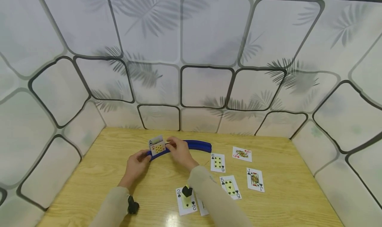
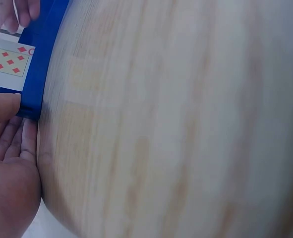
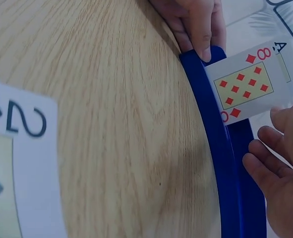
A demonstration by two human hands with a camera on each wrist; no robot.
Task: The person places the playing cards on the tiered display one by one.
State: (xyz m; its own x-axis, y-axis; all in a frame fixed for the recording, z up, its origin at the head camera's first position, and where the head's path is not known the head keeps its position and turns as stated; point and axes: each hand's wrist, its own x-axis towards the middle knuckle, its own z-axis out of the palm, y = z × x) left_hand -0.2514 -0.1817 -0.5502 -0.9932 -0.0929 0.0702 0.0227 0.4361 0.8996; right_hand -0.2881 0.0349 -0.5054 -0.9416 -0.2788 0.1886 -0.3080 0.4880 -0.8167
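A curved blue card holder [image 1: 198,145] lies on the table, with a red diamonds card [image 1: 158,148] standing in its left part and an ace [image 3: 284,69] behind that card. The left hand [image 1: 137,165] pinches the holder's left end, thumb on the near side and fingers beneath or behind, as the left wrist view shows [image 2: 12,158]. Just right of the upright cards is the right hand [image 1: 180,153], its fingers loosely bent by the holder's far side. In the right wrist view this hand [image 3: 285,158] grips nothing visible; whether its thumb touches a card I cannot tell.
Several cards lie face up at the right: a black six [image 1: 218,162], a red queen [image 1: 242,153], a black jack [image 1: 255,179] and a black five [image 1: 230,187]. Nearer the front is a two of spades [image 1: 186,201], beside a card partly under the right sleeve. Patterned fabric walls surround the wooden table [image 1: 283,167].
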